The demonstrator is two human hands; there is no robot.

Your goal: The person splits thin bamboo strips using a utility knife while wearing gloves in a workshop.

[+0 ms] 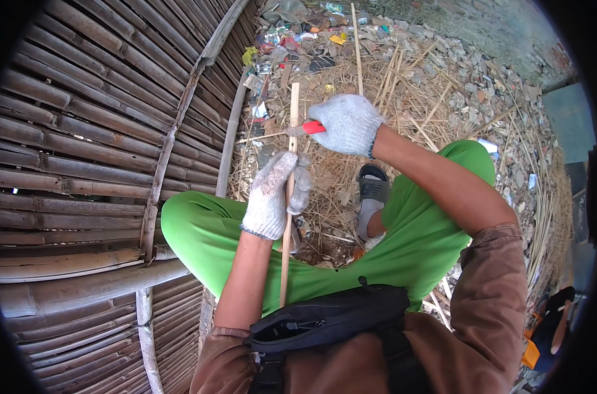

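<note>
A long, pale strip of split bamboo [294,105] runs upright through the middle, its lower end reaching my lap. My left hand [273,194], in a dirty white knit glove, is closed around the strip at about its middle. Above it, my right hand [347,123], also gloved, grips the red handle of a knife [315,127]. The knife's short blade [295,131] lies across the strip, just above my left hand. A thin sliver [262,137] sticks out to the left near the blade. The right fingertips are partly hidden behind the back of the hand.
On the left stands a bamboo slat wall [81,131] with a pole frame. Straw-like shavings [338,190] and scattered rubbish [292,43] cover the ground. A thin stick [357,52] lies ahead. My sandalled foot [374,197] is between my green-clad knees; a black waist bag [331,318] sits at my lap.
</note>
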